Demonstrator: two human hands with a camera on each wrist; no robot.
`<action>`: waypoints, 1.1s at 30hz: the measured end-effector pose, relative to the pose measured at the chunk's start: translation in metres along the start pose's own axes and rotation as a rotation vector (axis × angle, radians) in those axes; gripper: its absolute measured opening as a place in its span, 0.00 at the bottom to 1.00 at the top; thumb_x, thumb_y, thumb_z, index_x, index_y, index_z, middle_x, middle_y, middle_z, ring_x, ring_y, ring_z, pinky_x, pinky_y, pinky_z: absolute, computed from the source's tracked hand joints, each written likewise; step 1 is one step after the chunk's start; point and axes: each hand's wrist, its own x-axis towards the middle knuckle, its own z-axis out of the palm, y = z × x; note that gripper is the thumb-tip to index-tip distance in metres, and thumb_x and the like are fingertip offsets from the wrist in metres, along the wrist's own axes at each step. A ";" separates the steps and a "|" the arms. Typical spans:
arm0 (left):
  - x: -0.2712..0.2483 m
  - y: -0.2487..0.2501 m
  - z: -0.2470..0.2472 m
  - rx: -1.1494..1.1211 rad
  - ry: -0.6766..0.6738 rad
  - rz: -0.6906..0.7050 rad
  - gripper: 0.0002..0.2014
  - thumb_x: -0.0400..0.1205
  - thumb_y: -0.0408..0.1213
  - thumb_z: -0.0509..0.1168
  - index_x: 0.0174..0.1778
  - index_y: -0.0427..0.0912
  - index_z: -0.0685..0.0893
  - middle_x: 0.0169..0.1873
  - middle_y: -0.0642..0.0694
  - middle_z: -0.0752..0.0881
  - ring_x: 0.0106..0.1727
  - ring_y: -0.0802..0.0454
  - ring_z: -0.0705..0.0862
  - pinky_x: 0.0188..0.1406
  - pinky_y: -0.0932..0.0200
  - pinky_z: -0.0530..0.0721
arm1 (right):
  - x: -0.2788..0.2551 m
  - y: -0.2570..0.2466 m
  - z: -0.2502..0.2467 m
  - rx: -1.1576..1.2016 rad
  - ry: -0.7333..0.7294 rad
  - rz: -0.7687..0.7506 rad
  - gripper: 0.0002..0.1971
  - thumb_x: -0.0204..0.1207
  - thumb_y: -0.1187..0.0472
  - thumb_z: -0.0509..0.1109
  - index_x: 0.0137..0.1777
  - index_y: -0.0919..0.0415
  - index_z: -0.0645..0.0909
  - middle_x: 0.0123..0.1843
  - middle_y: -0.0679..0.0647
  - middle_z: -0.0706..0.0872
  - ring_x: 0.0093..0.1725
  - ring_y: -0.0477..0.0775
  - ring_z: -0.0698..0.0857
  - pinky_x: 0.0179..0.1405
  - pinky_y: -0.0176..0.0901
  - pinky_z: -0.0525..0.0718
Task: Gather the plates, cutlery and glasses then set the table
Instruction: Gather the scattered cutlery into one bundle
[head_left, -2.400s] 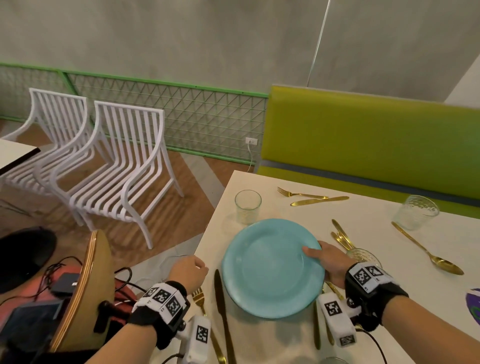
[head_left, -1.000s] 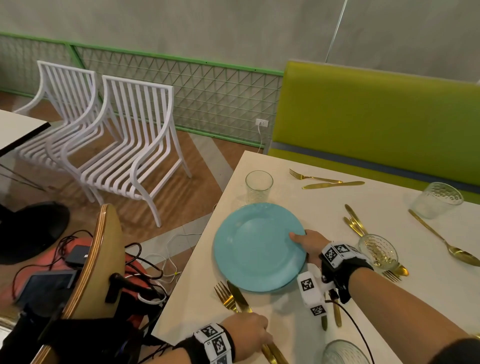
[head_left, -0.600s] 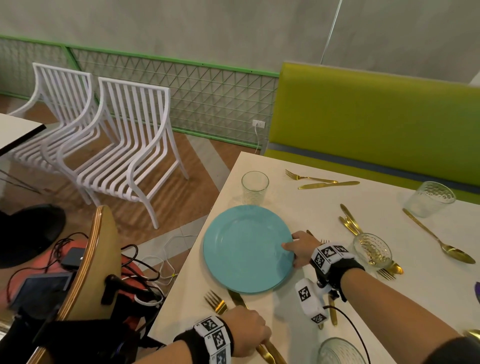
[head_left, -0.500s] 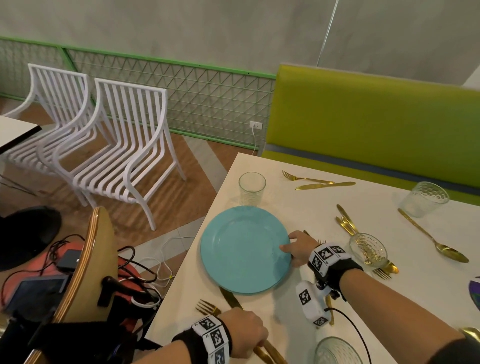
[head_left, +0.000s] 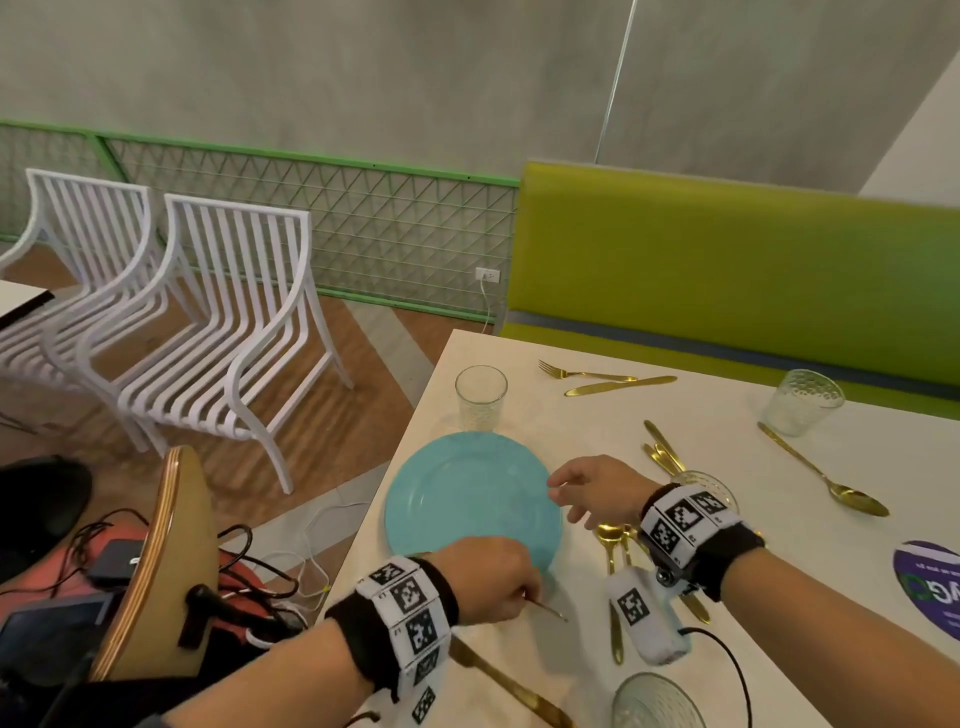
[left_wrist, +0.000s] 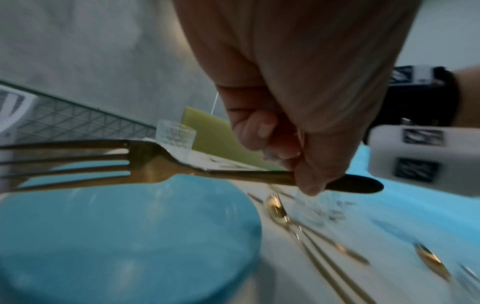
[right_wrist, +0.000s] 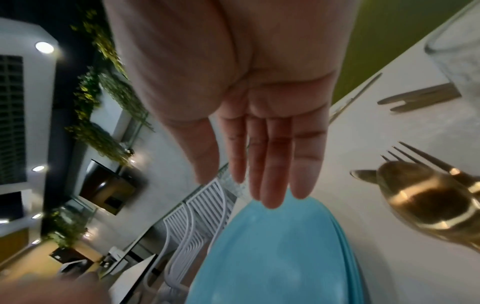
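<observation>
While left hand (left_wrist: 298, 102) pinches fork (left_wrist: 145, 166), plate (head_left: 467, 499) lies beneath.

Turquoise plate (head_left: 470, 493), gold fork (left_wrist: 145, 164), lime-green bench (head_left: 727, 270), white slatted chairs (head_left: 223, 322), checker-marked black wristbands (head_left: 410, 618).

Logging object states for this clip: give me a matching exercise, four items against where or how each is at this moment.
Column one:
1. gold fork
2. turquoise plate
3. right hand
4. gold knife

Column two:
A. flat on the table near the left forearm
B. pinched by the left hand, lifted over the plate
C. open, holding nothing, above the plate's right edge
D. resting on the table in front of a clear glass

Pairs: 1-B, 2-D, 3-C, 4-A
</observation>
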 end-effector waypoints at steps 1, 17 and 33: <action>0.003 -0.003 -0.011 0.006 0.044 -0.014 0.15 0.82 0.35 0.57 0.62 0.41 0.84 0.59 0.41 0.82 0.60 0.43 0.80 0.58 0.49 0.78 | -0.008 -0.005 -0.005 -0.005 -0.030 -0.027 0.13 0.79 0.59 0.67 0.62 0.62 0.80 0.49 0.54 0.85 0.39 0.46 0.83 0.38 0.38 0.83; 0.059 0.007 -0.048 -0.069 0.535 -0.036 0.12 0.84 0.42 0.58 0.58 0.50 0.84 0.55 0.51 0.82 0.53 0.52 0.82 0.49 0.61 0.77 | -0.046 0.011 -0.036 -0.096 0.087 0.016 0.08 0.78 0.66 0.64 0.46 0.58 0.85 0.32 0.48 0.86 0.26 0.45 0.82 0.25 0.32 0.81; 0.090 0.016 -0.046 -1.501 0.463 -0.293 0.14 0.88 0.37 0.51 0.40 0.41 0.78 0.38 0.44 0.87 0.38 0.51 0.85 0.41 0.61 0.84 | -0.034 0.063 -0.022 0.171 -0.041 0.084 0.02 0.80 0.64 0.65 0.46 0.60 0.78 0.35 0.49 0.88 0.25 0.45 0.83 0.22 0.32 0.79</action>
